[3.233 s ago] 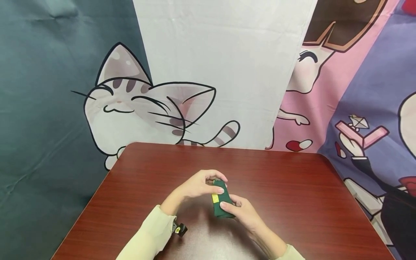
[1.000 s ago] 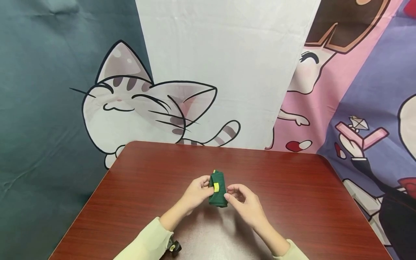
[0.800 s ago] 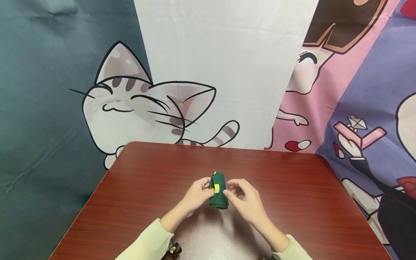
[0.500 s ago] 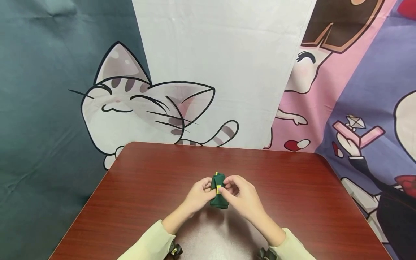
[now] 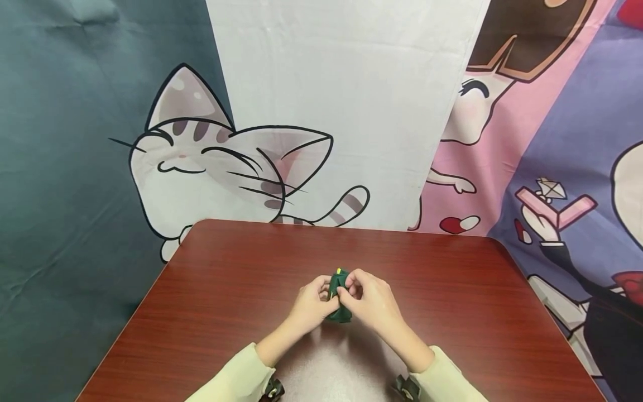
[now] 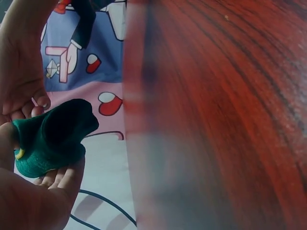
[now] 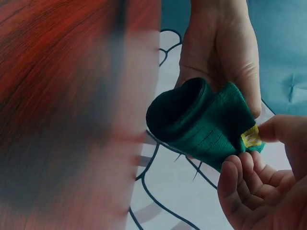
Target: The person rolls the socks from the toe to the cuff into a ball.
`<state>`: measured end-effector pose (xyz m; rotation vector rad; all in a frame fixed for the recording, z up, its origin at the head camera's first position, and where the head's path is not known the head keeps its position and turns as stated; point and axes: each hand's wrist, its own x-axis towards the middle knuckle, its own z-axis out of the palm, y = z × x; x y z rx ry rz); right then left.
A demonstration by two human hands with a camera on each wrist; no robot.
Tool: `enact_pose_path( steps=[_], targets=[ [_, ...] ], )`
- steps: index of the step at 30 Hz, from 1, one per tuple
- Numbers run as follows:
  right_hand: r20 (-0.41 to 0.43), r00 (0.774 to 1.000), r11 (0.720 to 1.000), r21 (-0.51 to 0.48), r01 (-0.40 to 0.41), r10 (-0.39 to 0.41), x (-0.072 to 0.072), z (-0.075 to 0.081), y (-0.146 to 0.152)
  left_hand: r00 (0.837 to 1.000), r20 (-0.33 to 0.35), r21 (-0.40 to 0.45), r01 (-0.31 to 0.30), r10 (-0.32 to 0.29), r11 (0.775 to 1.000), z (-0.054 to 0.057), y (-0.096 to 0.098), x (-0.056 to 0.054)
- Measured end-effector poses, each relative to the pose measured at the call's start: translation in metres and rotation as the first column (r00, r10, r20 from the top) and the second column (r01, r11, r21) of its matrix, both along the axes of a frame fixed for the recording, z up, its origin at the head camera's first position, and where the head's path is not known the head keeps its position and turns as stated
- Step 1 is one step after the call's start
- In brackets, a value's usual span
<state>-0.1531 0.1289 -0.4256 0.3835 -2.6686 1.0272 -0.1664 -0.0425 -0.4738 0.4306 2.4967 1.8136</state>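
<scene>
Nearest: pale sleeves, left sleeve [image 5: 233,377] and right sleeve [image 5: 447,377], each with a dark wrist device at the cuff, left device [image 5: 273,389] and right device [image 5: 407,387].

Then both hands, brought together on one item: green cloth [image 7: 206,127]. Looks like soft, dark green fabric, rolled into a short, thick bundle; surface creased, fine lines across it. Wrist views show the near end as a wide, dark hollow, roll not tight, with a loose fold standing up beside it. Yellow patch [image 7: 251,137] sits at the edge; another bit of yellow shows at the far end in the head view.

Cloth is between the two hands, held over the desk [image 5: 226,279], shadow below. Left hand [image 5: 307,306] grips its left side, thumb on the near face, fingers round behind and under. Right hand [image 5: 374,300] pinches the other side at the yellow patch, thumb on the patch, fingers bent against the fabric below it. Thumbs nearly meet in front.

Desk is reddish-brown, wood grain, rounded far corners. Behind it, printed backdrop [image 5: 351,84]: grey-white striped cat [image 5: 201,195] on the left, pink and purple cartoon panels on the right.
</scene>
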Motion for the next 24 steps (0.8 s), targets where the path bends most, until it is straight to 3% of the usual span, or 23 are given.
enact_pose_path(
  steps=[5, 9, 12, 14, 16, 19, 22, 24],
  targets=[
    [-0.002, 1.000, 1.000, -0.001, 0.015, -0.015, -0.004, -0.003, 0.003, 1.000, -0.023, -0.028, -0.008, 0.007, 1.000, 0.000, -0.001, 0.001],
    [-0.016, 1.000, 0.994, -0.106, -0.004, 0.002, -0.007, -0.005, 0.007, 0.999, -0.042, -0.037, -0.002, 0.000, 0.999, 0.000, -0.003, 0.001],
    [0.035, 0.999, 0.978, -0.209, -0.014, 0.022, -0.011, -0.005, 0.011, 0.998, -0.070, -0.069, -0.005, 0.000, 0.998, -0.001, -0.004, 0.000],
    [0.115, 0.993, 0.956, -0.293, 0.002, 0.034, -0.015, -0.005, 0.013, 0.996, -0.084, -0.102, -0.003, -0.006, 0.995, -0.001, -0.005, -0.001],
    [0.221, 0.973, 0.909, -0.415, 0.038, 0.060, -0.018, -0.005, 0.015, 0.996, -0.091, -0.133, 0.008, -0.020, 0.991, -0.001, -0.006, -0.001],
    [0.360, 0.921, 0.776, -0.620, 0.116, 0.150, -0.024, -0.006, 0.018, 0.993, -0.102, -0.179, 0.031, -0.050, 0.983, 0.001, -0.008, -0.002],
    [0.426, 0.865, 0.644, -0.746, 0.169, 0.266, -0.028, -0.007, 0.022, 0.991, -0.096, -0.218, 0.068, -0.091, 0.973, 0.003, -0.010, -0.004],
    [0.432, 0.835, 0.598, -0.785, 0.162, 0.342, -0.030, -0.006, 0.024, 0.989, -0.072, -0.228, 0.110, -0.129, 0.967, 0.004, -0.010, -0.004]
  ],
)
